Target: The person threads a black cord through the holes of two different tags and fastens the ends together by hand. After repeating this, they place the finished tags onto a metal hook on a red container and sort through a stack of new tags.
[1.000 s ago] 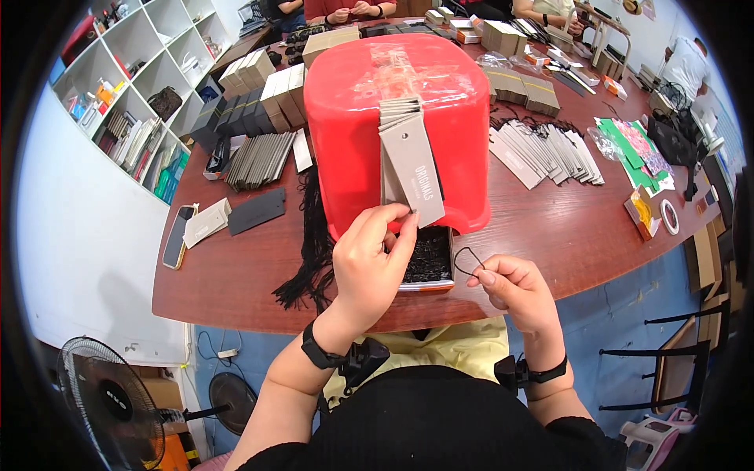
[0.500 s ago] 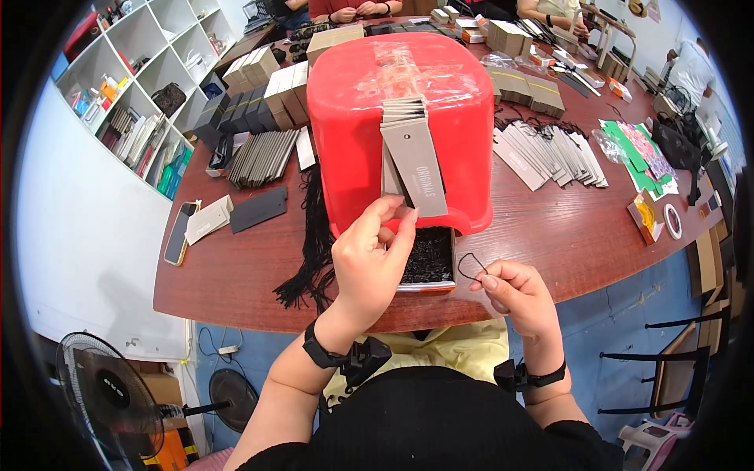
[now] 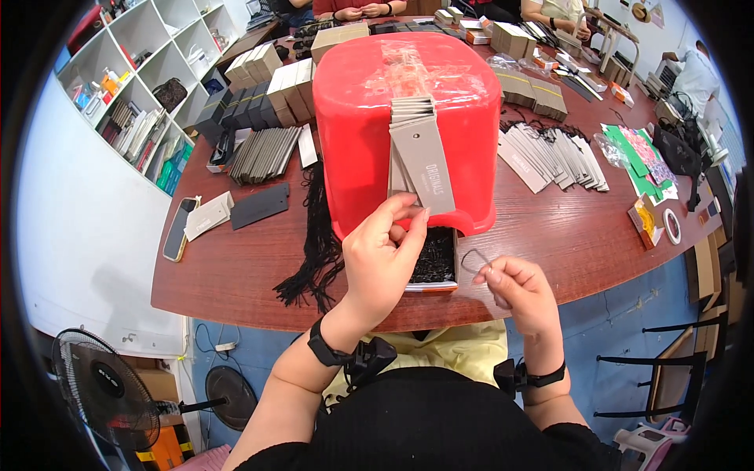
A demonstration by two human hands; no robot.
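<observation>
My left hand [image 3: 386, 250] reaches up to the front of an upturned red plastic stool [image 3: 334, 149]. Its thumb and index finger close at the lower left corner of a grey hang tag [image 3: 428, 169], the front one of a fanned stack leaning on the stool. Each tag has a small hole near the top. My right hand [image 3: 525, 292], lower and to the right, pinches a thin black cord loop [image 3: 473, 261]. Between the hands, partly under the stool, sits a small box of black cords [image 3: 436, 257]. A bundle of long black strings [image 3: 314, 235] lies left of the stool.
Corded grey tags [image 3: 550, 157] lie fanned out right of the stool. Stacked tags [image 3: 265, 155], a black tag [image 3: 261, 206] and a phone [image 3: 181, 228] are on the left. A tape roll [image 3: 672, 224] lies far right. Other people sit across the table.
The view has shifted slightly, so the stool and tags appear a little further right. My left fingers stay at the tag's lower edge; my right hand still holds the cord loop.
</observation>
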